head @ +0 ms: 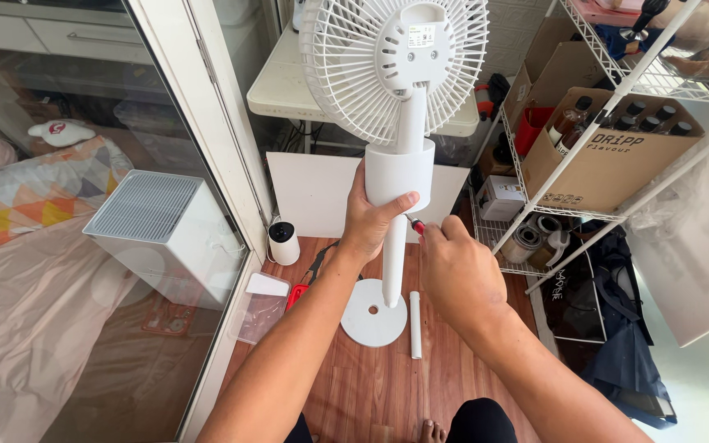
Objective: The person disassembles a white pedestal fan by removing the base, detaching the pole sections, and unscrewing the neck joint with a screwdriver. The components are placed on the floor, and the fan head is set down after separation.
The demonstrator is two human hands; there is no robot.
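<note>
The left hand wraps the white fan at its round motor housing, upright on the wooden floor; the right hand pinches a red-handled screwdriver (tip hidden). Best to steady the fan and drive the tool squarely

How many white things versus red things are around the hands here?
White: 4 (standing fan, loose tube, small round camera, boxy appliance)
Red: 2 (tool tip at the right hand, handle on the floor)
Total: 6
</note>
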